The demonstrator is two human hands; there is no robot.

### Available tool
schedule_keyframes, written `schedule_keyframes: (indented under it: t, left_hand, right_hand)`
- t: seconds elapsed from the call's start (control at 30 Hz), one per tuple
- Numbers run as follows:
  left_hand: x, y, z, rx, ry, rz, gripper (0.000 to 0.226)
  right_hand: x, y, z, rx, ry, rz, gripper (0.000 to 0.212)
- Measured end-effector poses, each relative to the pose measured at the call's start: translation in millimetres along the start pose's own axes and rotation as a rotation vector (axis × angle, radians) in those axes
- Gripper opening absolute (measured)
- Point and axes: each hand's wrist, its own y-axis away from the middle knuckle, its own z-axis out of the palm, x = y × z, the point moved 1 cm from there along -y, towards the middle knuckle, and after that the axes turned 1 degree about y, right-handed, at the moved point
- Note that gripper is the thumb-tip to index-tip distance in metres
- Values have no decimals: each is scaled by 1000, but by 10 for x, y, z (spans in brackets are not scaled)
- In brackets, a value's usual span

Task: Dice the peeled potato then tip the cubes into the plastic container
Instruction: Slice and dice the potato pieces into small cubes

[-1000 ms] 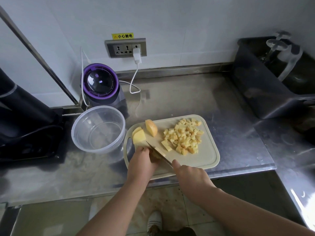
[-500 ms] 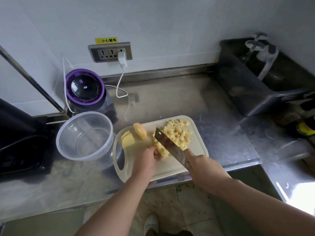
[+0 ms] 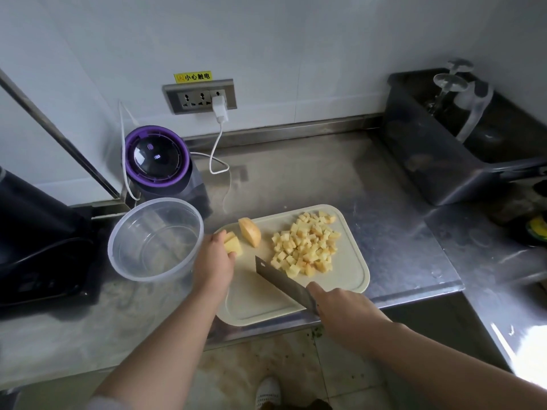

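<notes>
Head view hides the knife's [image 3: 284,281] handle inside the right hand [image 3: 343,309], which is curled round it with one finger reaching onto the blade; whether the edge touches the cutting board [image 3: 352,279] cannot be told. The left hand [image 3: 214,261] covers the board's left end and part of the potato chunk [image 3: 233,247] its fingers grip, just beside the empty plastic container [image 3: 155,239]. A second potato piece [image 3: 250,232] lies between that chunk and the heap of cubes [image 3: 305,247].
</notes>
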Motion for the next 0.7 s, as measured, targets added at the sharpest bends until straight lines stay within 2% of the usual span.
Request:
schedule_keyframes:
  t: [0.17,0.4,0.7]
  left_hand:
    - [-24,63,11,43,-2,54,47]
    - [-114,190,34,131,1,197,28]
    - [-139,197,51,158,10,221,16]
  right_hand:
    - [101,-80,-58,39,-12,66,31]
    - [156,-136,-41,41,-5,58,34]
    - [158,-129,-38,52,-12,44,36]
